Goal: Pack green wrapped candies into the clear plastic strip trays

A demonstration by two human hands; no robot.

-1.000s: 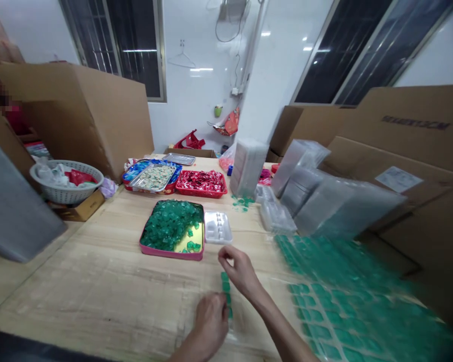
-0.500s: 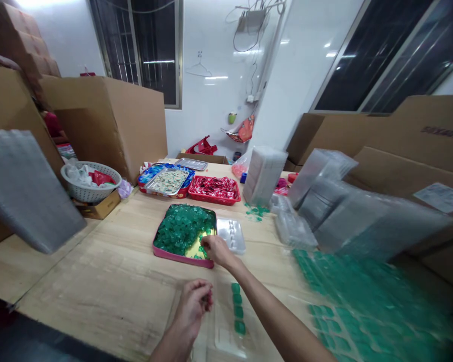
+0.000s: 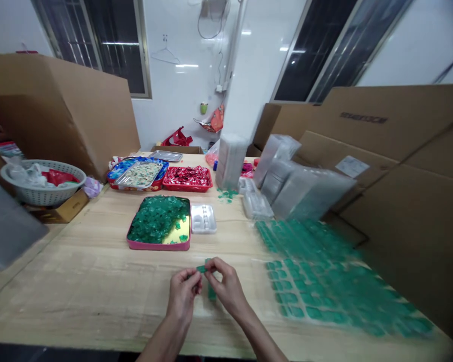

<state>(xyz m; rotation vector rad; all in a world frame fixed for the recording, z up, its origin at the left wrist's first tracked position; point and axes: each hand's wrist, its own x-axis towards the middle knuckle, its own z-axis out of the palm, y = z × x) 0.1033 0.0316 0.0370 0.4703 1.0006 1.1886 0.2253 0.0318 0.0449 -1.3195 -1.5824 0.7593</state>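
Above the near part of the table, my left hand [image 3: 181,294] and my right hand [image 3: 227,286] meet fingertip to fingertip. Both pinch a small translucent green piece [image 3: 201,269] between thumb and forefinger. Under the right fingers a few more green pieces [image 3: 212,292] show in a row, partly covered by the hand; the clear tray beneath them is hard to make out. Beyond the hands sits a pink-rimmed tin [image 3: 158,247] heaped with loose green pieces [image 3: 156,218], its gold bottom bare at the front right. A small clear plastic tray [image 3: 204,219] lies against its right side.
To the right lie several clear trays filled with green pieces [image 3: 305,286], blurred. Behind them stand stacks of clear trays [image 3: 298,191] and cardboard boxes [image 3: 396,130]. A red tray [image 3: 189,189], a tray of pale pieces [image 3: 139,174] and a white basket [image 3: 43,193] stand farther back and left.
My right hand has come back from the tin to my left hand, and a green piece is now pinched between them. The view has turned to the right.
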